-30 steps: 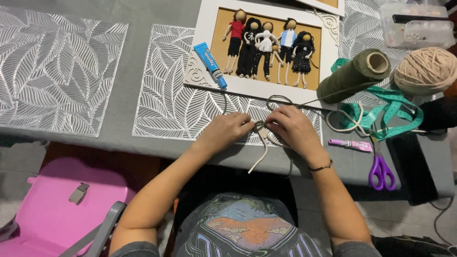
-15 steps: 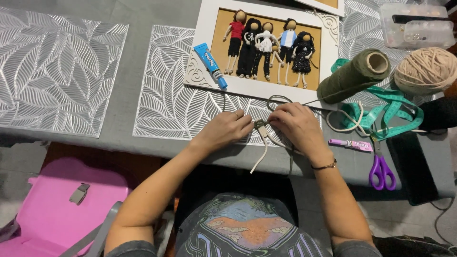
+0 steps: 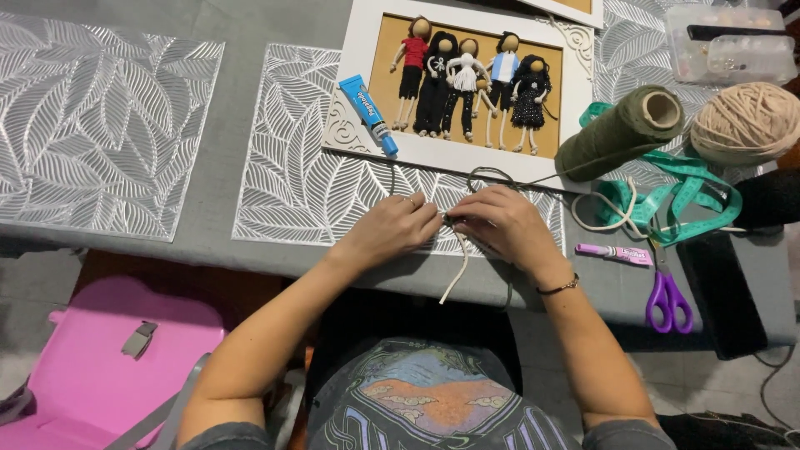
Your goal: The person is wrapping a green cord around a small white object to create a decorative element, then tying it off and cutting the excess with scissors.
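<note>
My left hand (image 3: 392, 231) and my right hand (image 3: 502, 225) meet fingertip to fingertip over a white leaf-pattern placemat (image 3: 308, 183), both pinching a small piece where a cream cord (image 3: 456, 271) and an olive-green thread (image 3: 492, 175) come together. The cord's loose end hangs down over the table's front edge. The thread loops back toward an olive-green spool (image 3: 621, 133) lying on its side at the right. Just beyond my hands lies a white picture frame (image 3: 358, 92) with several small yarn dolls (image 3: 467, 79) mounted in a row.
A blue glue tube (image 3: 368, 113) lies on the frame's left side. At the right are a cream yarn ball (image 3: 744, 121), a teal measuring tape (image 3: 687, 196), a small pink tube (image 3: 615, 253), purple scissors (image 3: 666, 298) and a clear plastic box (image 3: 733, 42). A pink chair (image 3: 100, 358) stands lower left.
My hands have stayed close together at the same spot, with only small finger shifts on the cord and thread. The hanging cord end swung slightly.
</note>
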